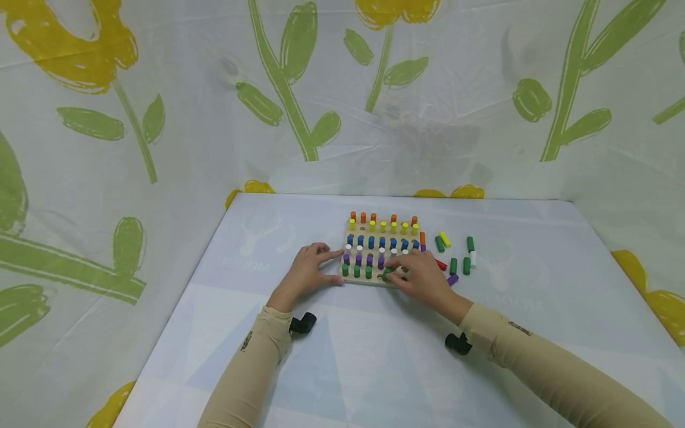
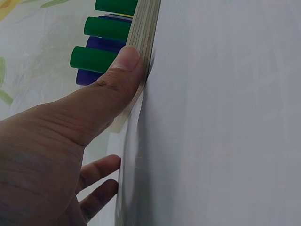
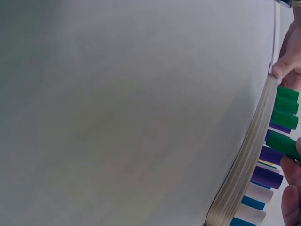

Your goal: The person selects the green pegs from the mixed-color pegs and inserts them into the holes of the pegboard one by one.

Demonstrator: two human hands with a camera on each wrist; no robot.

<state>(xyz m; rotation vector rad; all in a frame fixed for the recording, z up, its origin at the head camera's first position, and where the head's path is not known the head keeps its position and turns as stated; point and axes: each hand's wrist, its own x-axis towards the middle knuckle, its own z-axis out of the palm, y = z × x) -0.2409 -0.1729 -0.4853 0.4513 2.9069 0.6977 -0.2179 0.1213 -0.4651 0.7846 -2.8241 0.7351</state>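
A wooden pegboard [image 1: 369,283] stands on the table with rows of upright orange, yellow, blue, white, purple and green pegs. My left hand [image 1: 305,270] is at its left side, the thumb touching the front left corner and the index finger reaching along the left edge. Between thumb and fingertips my right hand [image 1: 425,279] pinches a green peg [image 3: 281,142] at the front row, right of three standing green pegs. In the right wrist view this peg is tilted against its neighbours. Whether its lower end sits in a hole cannot be seen. The right hand hides the board's front right part.
Loose pegs lie right of the board: several green, including a green peg [image 1: 470,244], plus a yellow peg [image 1: 445,239], a white peg [image 1: 473,259], a red peg [image 1: 441,265] and a purple peg [image 1: 453,279]. Flower-printed cloth [image 1: 203,148] hangs around the table [image 1: 374,368].
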